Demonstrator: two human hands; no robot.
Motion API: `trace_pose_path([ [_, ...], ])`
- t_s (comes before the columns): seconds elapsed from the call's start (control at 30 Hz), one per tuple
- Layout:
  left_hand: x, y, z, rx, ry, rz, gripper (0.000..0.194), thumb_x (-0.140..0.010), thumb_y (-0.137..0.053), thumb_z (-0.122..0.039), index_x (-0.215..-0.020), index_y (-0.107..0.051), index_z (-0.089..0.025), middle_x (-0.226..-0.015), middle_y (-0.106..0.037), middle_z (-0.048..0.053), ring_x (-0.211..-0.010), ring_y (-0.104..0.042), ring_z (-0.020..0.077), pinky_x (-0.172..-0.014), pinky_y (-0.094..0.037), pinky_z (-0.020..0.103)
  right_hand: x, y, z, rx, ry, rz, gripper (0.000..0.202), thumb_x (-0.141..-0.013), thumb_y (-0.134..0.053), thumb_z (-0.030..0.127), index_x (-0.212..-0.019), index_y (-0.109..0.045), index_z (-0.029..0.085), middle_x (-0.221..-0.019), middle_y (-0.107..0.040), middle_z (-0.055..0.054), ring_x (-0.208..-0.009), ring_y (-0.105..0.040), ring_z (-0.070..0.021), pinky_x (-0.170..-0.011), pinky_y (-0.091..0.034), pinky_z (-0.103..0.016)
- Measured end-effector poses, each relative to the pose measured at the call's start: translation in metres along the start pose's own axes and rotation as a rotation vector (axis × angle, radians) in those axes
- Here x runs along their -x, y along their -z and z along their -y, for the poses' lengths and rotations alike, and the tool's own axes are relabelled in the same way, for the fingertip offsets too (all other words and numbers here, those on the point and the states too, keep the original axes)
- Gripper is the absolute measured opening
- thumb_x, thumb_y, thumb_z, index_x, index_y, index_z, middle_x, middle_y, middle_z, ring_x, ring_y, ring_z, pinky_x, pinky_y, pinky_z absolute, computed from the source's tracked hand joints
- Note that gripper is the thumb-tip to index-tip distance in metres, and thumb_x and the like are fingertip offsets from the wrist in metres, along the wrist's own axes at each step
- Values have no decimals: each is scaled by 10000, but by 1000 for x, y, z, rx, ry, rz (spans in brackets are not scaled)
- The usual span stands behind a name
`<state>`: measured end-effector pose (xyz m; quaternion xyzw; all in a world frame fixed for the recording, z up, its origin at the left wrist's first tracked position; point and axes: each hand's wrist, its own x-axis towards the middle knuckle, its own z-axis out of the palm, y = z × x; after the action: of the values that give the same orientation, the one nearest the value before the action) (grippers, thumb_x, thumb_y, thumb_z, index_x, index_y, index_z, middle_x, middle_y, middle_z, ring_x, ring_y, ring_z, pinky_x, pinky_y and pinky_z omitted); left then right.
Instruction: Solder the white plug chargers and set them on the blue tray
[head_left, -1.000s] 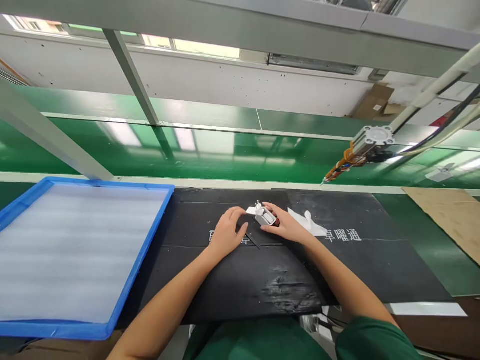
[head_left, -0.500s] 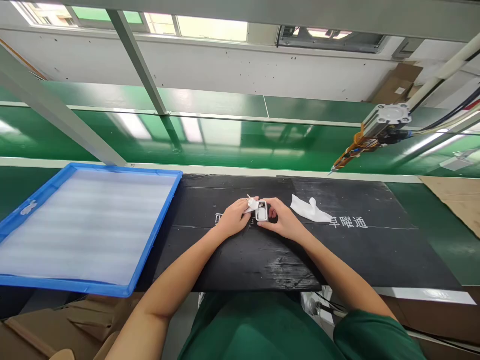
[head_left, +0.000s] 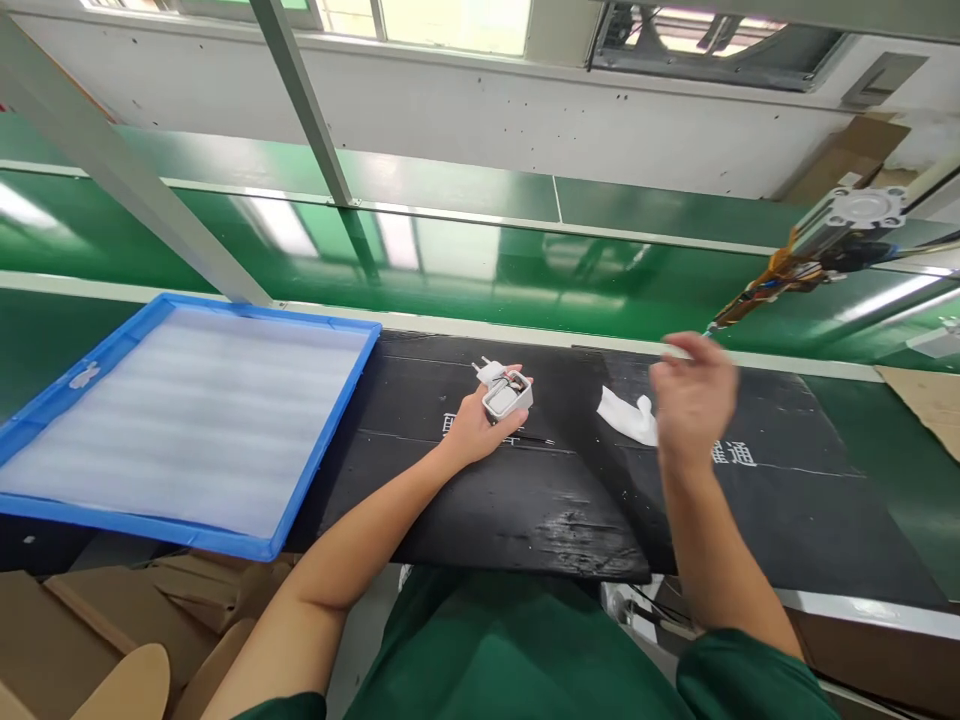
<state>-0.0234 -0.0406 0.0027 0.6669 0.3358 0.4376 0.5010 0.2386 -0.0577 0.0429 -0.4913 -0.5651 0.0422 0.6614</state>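
Over the black mat (head_left: 480, 510), my left hand (head_left: 478, 425) grips a small open white box-like housing (head_left: 511, 396). A white plug piece (head_left: 490, 372) with two pins sits at the housing's upper left, and small parts show inside it. My right hand (head_left: 694, 395) is raised at the right, blurred by motion, near the tip of a hanging tool (head_left: 765, 280). Its fingers look bent, but whether they hold anything is unclear. A crumpled white sheet (head_left: 628, 415) lies on the mat just left of my right hand.
A blue-rimmed tray (head_left: 322, 455) with a white sheet lining stands at the left. Cardboard (head_left: 97, 620) lies below it. Behind the mat runs a green surface (head_left: 450, 265) with a pale edge rail. Brown cardboard (head_left: 926, 405) lies at the far right.
My right hand has left the white housing and moved right and up to the tool's tip. My left hand still holds the housing, now tilted. The view has shifted slightly.
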Motion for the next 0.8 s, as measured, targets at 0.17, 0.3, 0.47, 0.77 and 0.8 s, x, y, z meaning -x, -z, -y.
trace_pose_path([
  [0.17, 2, 7, -6, 46, 66, 44, 506, -802, -672, -465, -1178, -613, -132, -1148, -719, 142, -1017, -681, 260, -920, -520, 381, -69, 55, -76, -10, 120, -308, 528, -785, -638, 133, -1243, -541, 376, -1268, -534, -34, -1294, -453, -285, -1024, -436, -531],
  [0.3, 0, 7, -5, 256, 173, 101, 571, -743, -711, -546, -1115, -638, -119, -1085, -736, 147, -984, -697, 287, -843, -556, 386, -107, 60, -108, 4, -43, -100, 378, -735, -649, 218, -1036, -614, 443, -1044, -641, 32, -1094, -603, -286, -949, -474, -595],
  [0.47, -3, 7, -4, 428, 199, 129, 598, -708, -751, -561, -1098, -639, -122, -1035, -748, 152, -962, -712, 306, -807, -578, 402, -114, 31, -95, -61, -100, -27, 346, -696, -694, 284, -1021, -602, 359, -939, -629, 36, -959, -640, -232, -850, -520, -539],
  [0.77, -6, 7, -3, 370, 163, 104, 617, -754, -737, -497, -1225, -572, -133, -1233, -676, 181, -1112, -651, 309, -932, -525, 430, -57, -48, 11, -300, -110, 320, 427, -707, -738, 369, -1091, -550, 346, -843, -581, 24, -823, -607, -197, -796, -528, -413],
  [0.8, -6, 7, -3, 314, 163, 71, 604, -768, -726, -479, -1244, -558, -147, -1252, -668, 168, -1124, -645, 296, -941, -519, 418, -52, -55, 24, -319, -95, 370, 432, -718, -729, 387, -1103, -538, 344, -846, -570, 24, -811, -605, -194, -798, -531, -412],
])
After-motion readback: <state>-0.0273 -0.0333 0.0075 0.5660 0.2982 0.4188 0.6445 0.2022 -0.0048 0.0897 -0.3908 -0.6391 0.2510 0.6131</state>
